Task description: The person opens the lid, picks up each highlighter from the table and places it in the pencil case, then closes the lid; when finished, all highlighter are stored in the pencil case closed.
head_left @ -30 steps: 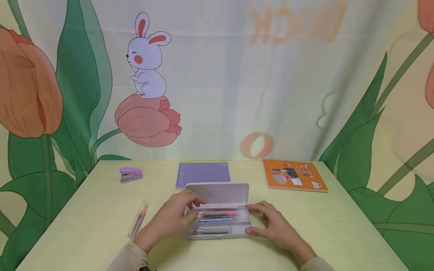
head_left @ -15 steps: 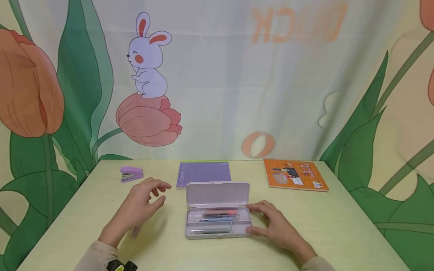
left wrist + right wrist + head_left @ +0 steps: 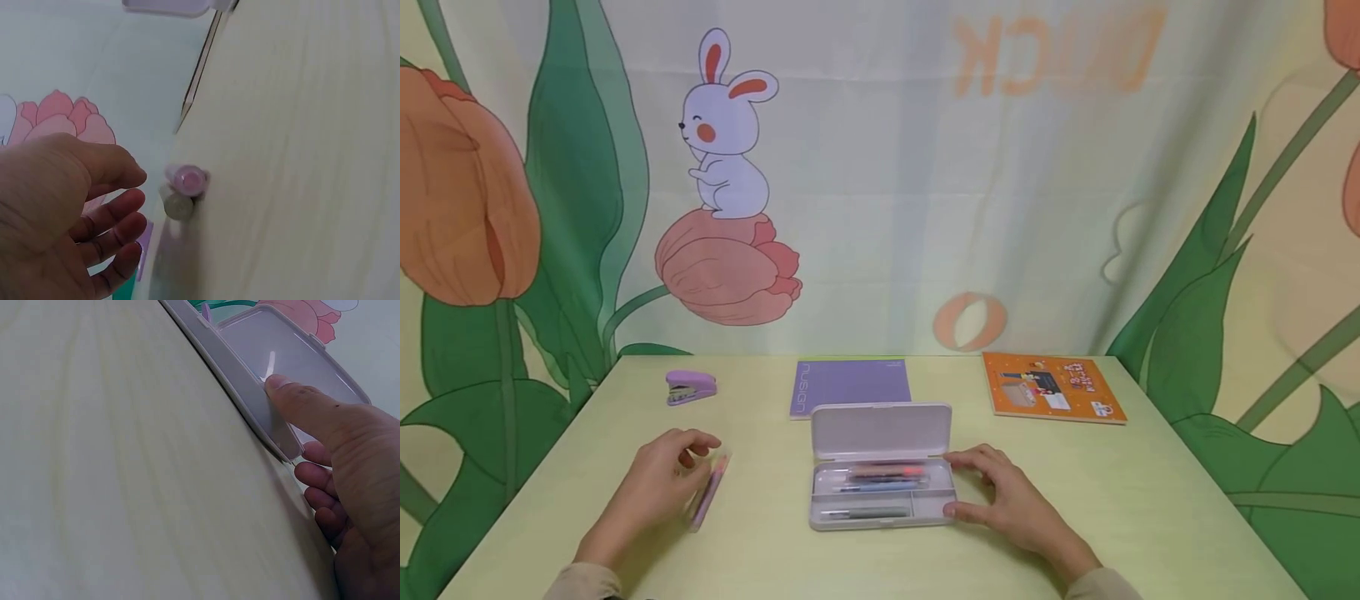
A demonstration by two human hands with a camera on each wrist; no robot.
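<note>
My left hand [image 3: 662, 477], fingers loosely bent around nothing, is just beside two pens [image 3: 708, 497] on the bench [image 3: 820, 571], left; a clumsy pinch could roll them. My right hand [image 3: 1004, 503] grips the pencil case [image 3: 934, 505]; jerking might drop its lid [image 3: 882, 431].

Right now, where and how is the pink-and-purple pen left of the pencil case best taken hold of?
Probably mid-barrel, pinched across its width from above, the left hand coming from its left. The pen is slim and lies flat on the table, so its long sides offer the pinch. A grey-ended pen lies close alongside, so both may come up together.
</note>
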